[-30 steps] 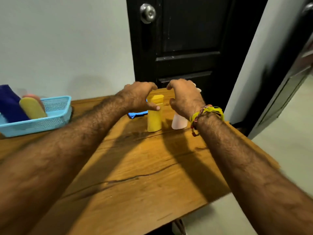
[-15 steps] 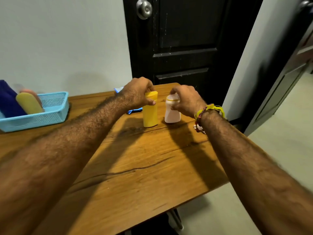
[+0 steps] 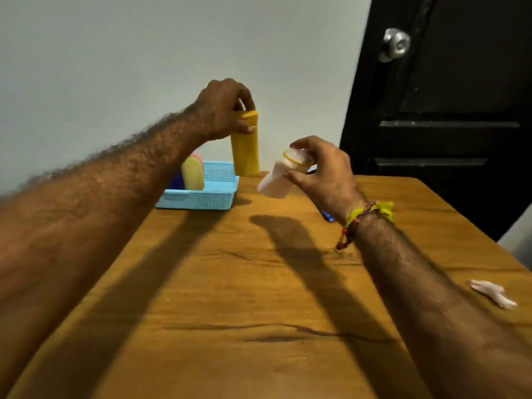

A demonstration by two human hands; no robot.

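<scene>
Two bottles are in hand. The left hand pinches the yellow bottle by its cap, fingers curled over the top. It hangs upright, long axis vertical, just right of the blue basket. The right hand grips the pale pink bottle round its cap, clear of the wooden table. That bottle is tilted, its base pointing left and down toward the basket. The left hand is nearer the basket. No label is readable.

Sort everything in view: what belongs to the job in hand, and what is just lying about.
In hand: yellow bottle, gripped by the left hand; white bottle, tilted, gripped by the right hand.
Lying about: blue basket with its yellow piece; pale scrap on the table; blue flat thing behind the right wrist.
</scene>
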